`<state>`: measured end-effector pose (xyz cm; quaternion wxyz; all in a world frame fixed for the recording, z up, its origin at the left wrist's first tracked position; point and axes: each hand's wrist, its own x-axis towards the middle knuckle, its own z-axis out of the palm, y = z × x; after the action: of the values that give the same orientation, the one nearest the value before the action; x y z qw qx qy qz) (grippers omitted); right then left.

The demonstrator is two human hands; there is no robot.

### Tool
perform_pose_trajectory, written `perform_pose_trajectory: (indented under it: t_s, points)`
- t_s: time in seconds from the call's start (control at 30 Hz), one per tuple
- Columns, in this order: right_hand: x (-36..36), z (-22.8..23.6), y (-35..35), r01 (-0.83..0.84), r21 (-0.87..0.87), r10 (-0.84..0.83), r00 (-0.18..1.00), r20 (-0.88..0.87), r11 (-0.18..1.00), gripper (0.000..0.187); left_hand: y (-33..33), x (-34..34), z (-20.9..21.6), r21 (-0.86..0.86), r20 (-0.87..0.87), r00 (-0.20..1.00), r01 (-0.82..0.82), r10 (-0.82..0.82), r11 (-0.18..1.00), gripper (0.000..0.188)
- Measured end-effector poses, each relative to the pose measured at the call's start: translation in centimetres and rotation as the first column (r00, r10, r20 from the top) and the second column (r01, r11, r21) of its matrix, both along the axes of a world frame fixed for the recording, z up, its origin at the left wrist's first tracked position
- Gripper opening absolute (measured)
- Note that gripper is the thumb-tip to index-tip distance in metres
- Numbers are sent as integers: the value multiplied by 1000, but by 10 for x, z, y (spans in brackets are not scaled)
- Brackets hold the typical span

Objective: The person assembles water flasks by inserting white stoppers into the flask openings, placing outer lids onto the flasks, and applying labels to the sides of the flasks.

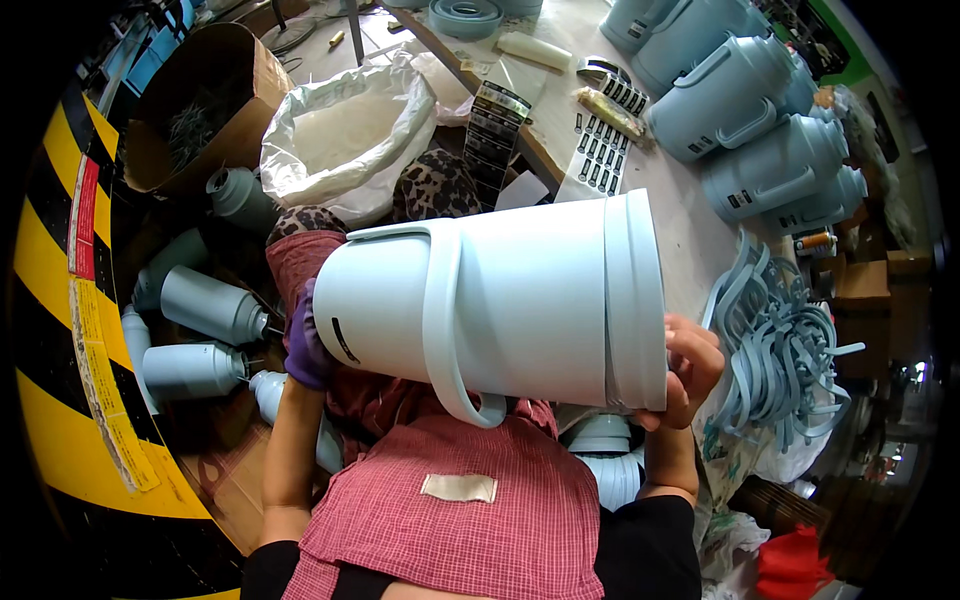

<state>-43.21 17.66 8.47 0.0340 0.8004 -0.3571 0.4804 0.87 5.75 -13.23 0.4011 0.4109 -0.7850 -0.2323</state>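
A large light-blue thermos jug body [535,290] lies on its side in front of me, above my lap. Its long curved handle [440,325] faces up toward me, and a wide ring [637,300] forms the right end. My left hand [307,345], in a purple glove, supports the narrower left end; the jug hides most of its fingers. Bare fingers of my right hand [688,375] curl round the rim of the wide end, thumb low against the edge. Both hands hold the jug.
Several finished-looking blue jugs [720,100] stand or lean on the table at the right, near sheets of black labels [597,155]. A heap of blue strap handles [780,345] lies nearby. On the left are a white sack [345,130], a cardboard box [200,110], and jug bodies [205,305] by a yellow-black striped barrier [75,330].
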Motion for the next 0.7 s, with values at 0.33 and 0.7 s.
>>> perform_pose_trajectory:
  t_s: [0.33,0.7]
  points:
    - [-9,-5,5,-43,-1,43,996,73,999,41,6,-43,37,418,-480,874,153,74,895,40]
    - [-11,-8,-37,-155,163,128,978,163,974,78,-3,-16,45,58,43,971,-237,234,970,34]
